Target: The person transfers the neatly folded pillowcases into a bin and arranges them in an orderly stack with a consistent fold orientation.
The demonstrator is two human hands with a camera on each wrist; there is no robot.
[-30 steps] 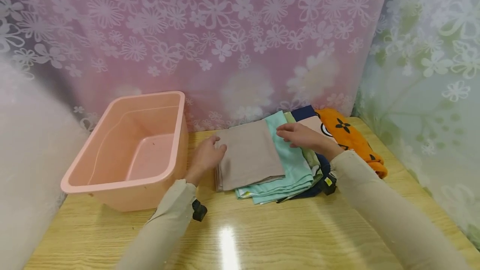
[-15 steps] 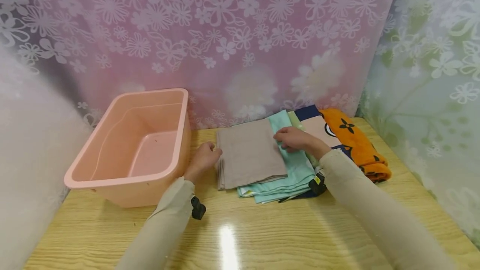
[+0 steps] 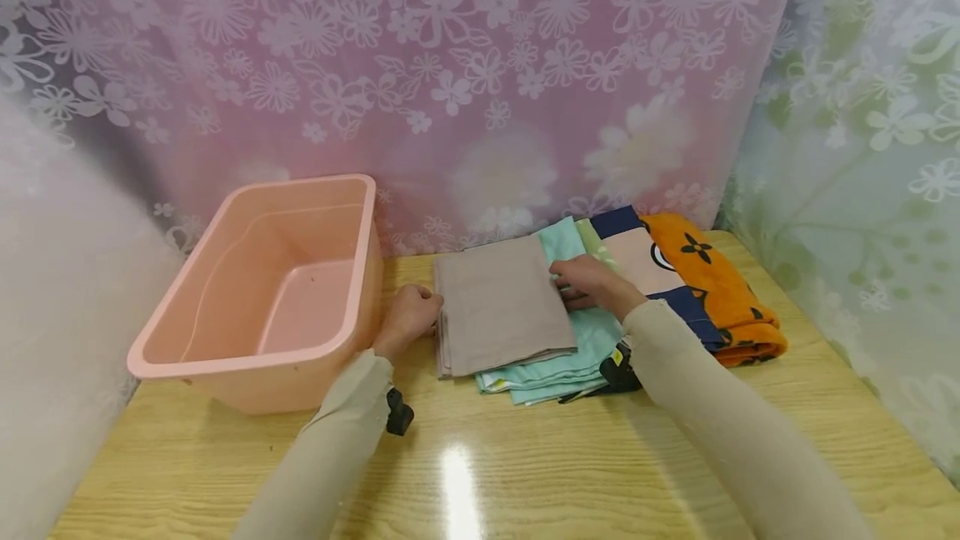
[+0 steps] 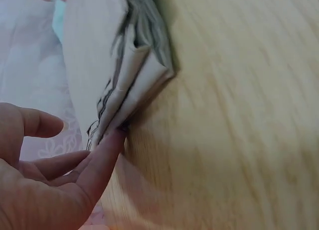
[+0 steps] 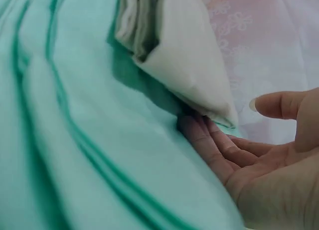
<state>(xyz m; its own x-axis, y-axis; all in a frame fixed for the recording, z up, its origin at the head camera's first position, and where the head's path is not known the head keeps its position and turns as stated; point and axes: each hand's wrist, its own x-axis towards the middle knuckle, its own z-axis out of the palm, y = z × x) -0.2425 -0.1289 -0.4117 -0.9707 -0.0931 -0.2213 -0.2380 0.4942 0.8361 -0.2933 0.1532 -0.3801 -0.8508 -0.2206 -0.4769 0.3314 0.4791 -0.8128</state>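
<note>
Well, starting at the left, you have the pink tub [image 3: 247, 367] standing on the table [image 3: 525, 473], with nothing seen inside but its bare walls and floor. Just right of it, your left hand [image 3: 410, 317] meets the left edge of the folded grey-beige cloth [image 3: 502, 298]; the fingertips touch its lower layers, while the thumb stands apart from them, so nothing is clamped there.

That cloth lies flat in the middle, its right part resting over the mint cloth [image 3: 592, 332]. It looks light and soft, with little stiffness and nothing fragile about it — the likelier trouble is loose layers. In the left wrist view the folds at that edge already gape, so pinching only the top one would probably peel the stack apart. Better to get your fingers beneath every layer on both sides, then bring the thumbs down on top and keep the spread even, or the middle may sag.

At its right edge, your right hand [image 3: 596, 282] has fingertips under the cloth's border, thumb raised clear — again no clamp. Mind the mint cloth directly below; fabric on fabric could drag along. Farther right lies the folded orange cloth [image 3: 727, 282], well apart from your fingers.
</note>
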